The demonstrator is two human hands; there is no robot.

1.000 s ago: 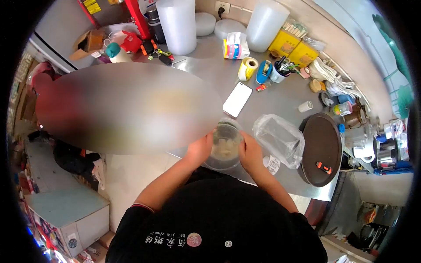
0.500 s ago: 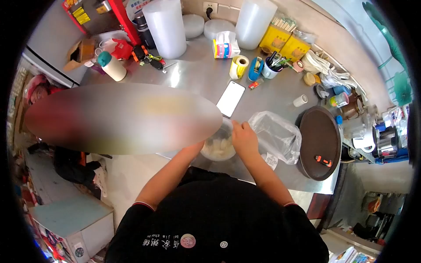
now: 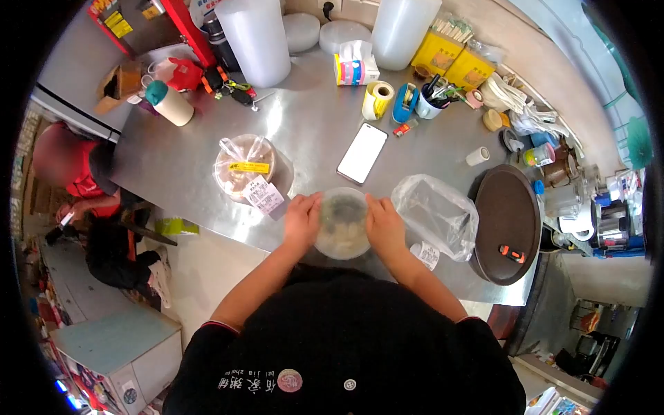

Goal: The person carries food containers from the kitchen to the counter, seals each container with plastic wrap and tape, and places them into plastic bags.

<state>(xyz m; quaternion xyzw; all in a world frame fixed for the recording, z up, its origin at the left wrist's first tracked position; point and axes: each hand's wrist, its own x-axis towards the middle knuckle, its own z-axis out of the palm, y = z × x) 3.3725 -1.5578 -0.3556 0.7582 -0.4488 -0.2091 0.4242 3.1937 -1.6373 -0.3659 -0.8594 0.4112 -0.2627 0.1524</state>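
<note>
There are two filled tubs [image 3: 342, 235], two yellow boxes [image 3: 470, 68].

the person [image 3: 339, 311] is wearing a black short-sleeved top [image 3: 415, 360], filling the frame's lower middle. thin reddish trim [image 3: 223, 324] is edging both sleeves [image 3: 204, 346]; white lettering [image 3: 242, 382] and a round pinkish emblem [image 3: 290, 380] are sitting left of a small pale disc [image 3: 350, 384].

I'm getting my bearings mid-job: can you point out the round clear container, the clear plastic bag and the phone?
Round clear container [image 3: 344, 250], head view: on its near edge.
Clear plastic bag [image 3: 437, 217], head view: on the middle of its film.
Phone [image 3: 362, 153], head view: on the middle of its white upward face.
</note>
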